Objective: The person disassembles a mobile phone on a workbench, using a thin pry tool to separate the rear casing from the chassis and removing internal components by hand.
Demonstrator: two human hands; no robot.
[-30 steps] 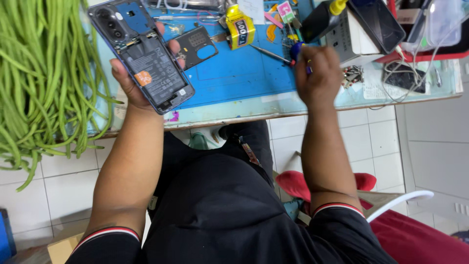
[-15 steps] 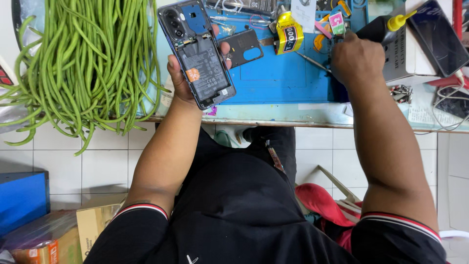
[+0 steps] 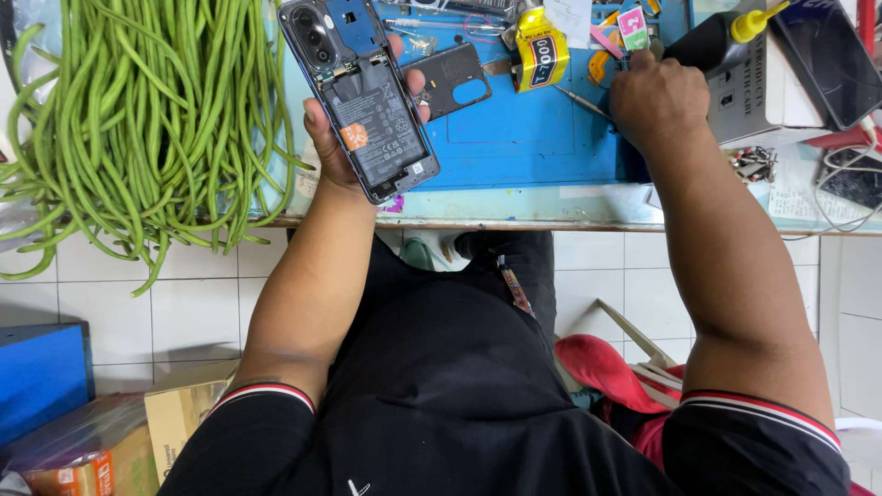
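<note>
White square floor tiles (image 3: 110,312) with grey grout run beneath a table (image 3: 514,213) whose top carries a blue mat (image 3: 524,147). A blue box (image 3: 41,377) and a cardboard box (image 3: 175,418) stand on the floor at lower left. Lighting is even and bright.

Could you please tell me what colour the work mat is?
The flat rubber work mat is blue, seen in the head view.

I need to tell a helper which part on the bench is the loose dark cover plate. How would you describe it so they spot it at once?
Start at the blue work mat on the bench. Near its left end the left hand holds an opened phone with its back off. The dark cover plate lies flat on the mat just right of that phone: a small dark rectangle with a rounded cut-out, unlike the yellow bottle beside it.
</note>
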